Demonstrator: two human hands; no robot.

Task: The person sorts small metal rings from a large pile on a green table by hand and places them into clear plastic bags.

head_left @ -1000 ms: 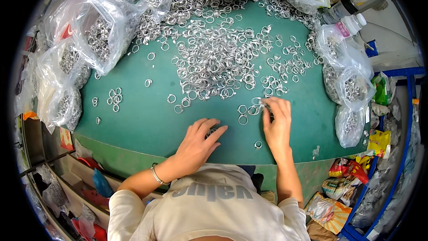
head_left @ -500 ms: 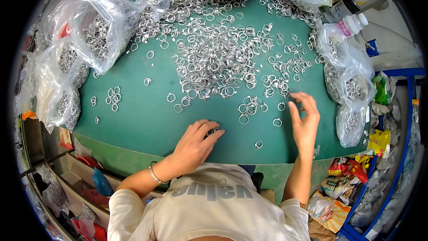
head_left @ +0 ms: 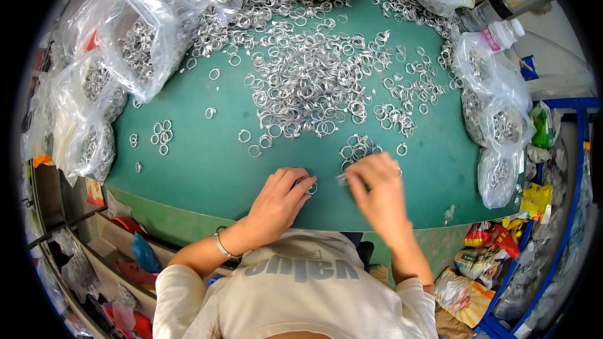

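My left hand [head_left: 279, 196] rests on the green table near its front edge, fingers curled over a few silver rings [head_left: 312, 189] that peek out at the fingertips. How many it covers I cannot tell. To its right, my right hand [head_left: 380, 189] is smeared by motion, with a blurred silver ring [head_left: 342, 179] at its thumb and fingertips. Just beyond it lies a small cluster of rings [head_left: 359, 145], partly covered by the fingers. A single ring [head_left: 402, 149] sits beside that cluster. The large pile of rings [head_left: 308, 81] spreads over the middle of the table.
Clear plastic bags full of rings line the left [head_left: 139, 47] and right [head_left: 496, 122] sides. More loose rings [head_left: 251, 16] heap along the back. A few stray rings [head_left: 163, 133] lie at left. Bottles [head_left: 502, 34] stand back right; a blue metal rack [head_left: 559, 213] is beyond the table.
My right hand has swung left and toward me, from the table's right side to near my left hand. The left hand has hardly moved; a ring now shows more at its fingertips.
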